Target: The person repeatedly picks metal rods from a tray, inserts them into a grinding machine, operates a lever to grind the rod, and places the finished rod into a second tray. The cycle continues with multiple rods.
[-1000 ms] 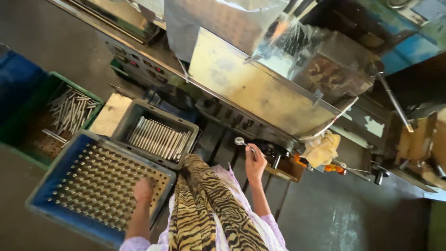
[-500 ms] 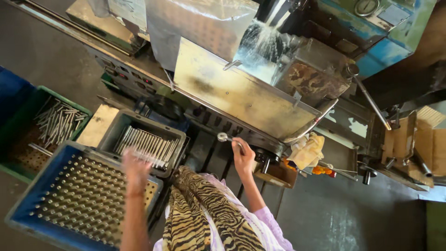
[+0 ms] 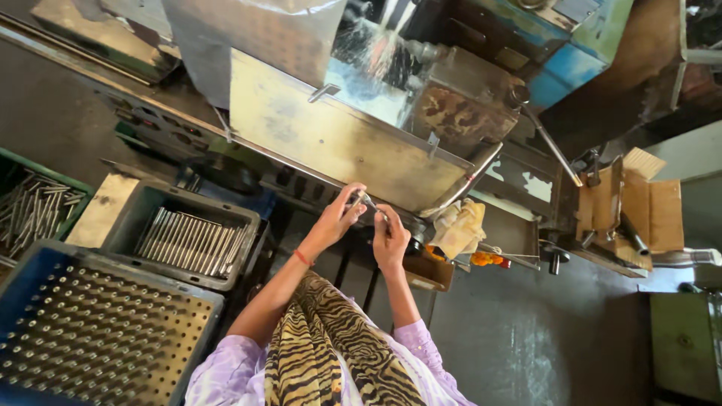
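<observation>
My left hand [image 3: 337,218] and my right hand [image 3: 390,237] meet in front of the machine's metal guard [image 3: 323,135]. Between their fingertips they hold a thin metal rod [image 3: 368,202] with a small round end. The left hand wears a red thread at the wrist. A grey tray [image 3: 184,239] of many similar metal rods lies to the left of my left arm. A blue perforated rack [image 3: 90,331] filled with upright pieces sits at the lower left.
A green crate [image 3: 34,207] of loose rods is at the far left. A yellowish rag [image 3: 460,229] hangs to the right of my hands, by a small brown box [image 3: 429,274]. Cardboard pieces [image 3: 632,203] lie at right. Coolant sprays inside the machine [image 3: 376,56].
My left hand has left the blue rack, passed over the grey tray, and come up to meet my right hand at the rod. The view has shifted closer.
</observation>
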Tool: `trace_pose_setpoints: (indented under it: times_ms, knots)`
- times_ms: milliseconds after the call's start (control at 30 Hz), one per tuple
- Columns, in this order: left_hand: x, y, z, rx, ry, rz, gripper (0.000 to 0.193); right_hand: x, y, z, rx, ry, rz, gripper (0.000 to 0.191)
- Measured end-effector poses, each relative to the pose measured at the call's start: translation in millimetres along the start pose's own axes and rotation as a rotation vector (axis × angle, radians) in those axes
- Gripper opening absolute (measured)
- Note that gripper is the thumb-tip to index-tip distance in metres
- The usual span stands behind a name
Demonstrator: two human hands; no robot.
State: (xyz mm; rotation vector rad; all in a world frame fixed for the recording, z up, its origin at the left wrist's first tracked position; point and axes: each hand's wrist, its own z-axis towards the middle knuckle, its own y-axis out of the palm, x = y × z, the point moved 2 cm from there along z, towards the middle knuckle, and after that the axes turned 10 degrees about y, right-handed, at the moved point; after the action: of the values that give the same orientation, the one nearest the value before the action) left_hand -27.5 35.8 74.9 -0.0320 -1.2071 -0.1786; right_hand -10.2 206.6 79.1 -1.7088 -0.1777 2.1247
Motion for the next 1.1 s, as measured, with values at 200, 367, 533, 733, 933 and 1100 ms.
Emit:
trace_pose_setpoints:
  times_ms: [200, 367, 533, 733, 933, 1100]
  knots:
    - [-11, 36, 4, 0.154, -0.388, -0.366, 0.039, 13, -13, 3, 0.008, 0.002, 0.116, 0.016]
    - [32, 13, 1, -0.214, 0.599, 0.556, 0.039, 38, -23, -5, -0.444, 1.004, 0.858, 0.023]
    - [43, -18, 2, -0.328, 0.687, 0.545, 0.033, 47, -16, -8, -0.667, 1.247, 1.050, 0.041]
    - [31, -23, 21, -0.021, -0.045, -0.089, 0.020, 27, 5, 6, -0.252, 0.179, 0.162, 0.028]
    - [47, -33, 14, -0.105, -0.644, -0.414, 0.017, 9, 12, 9, -0.128, -0.432, -0.212, 0.012]
    - [79, -31, -3, 0.035, -0.003, -0.167, 0.021, -6, 18, 1, -0.035, -0.482, -0.251, 0.033]
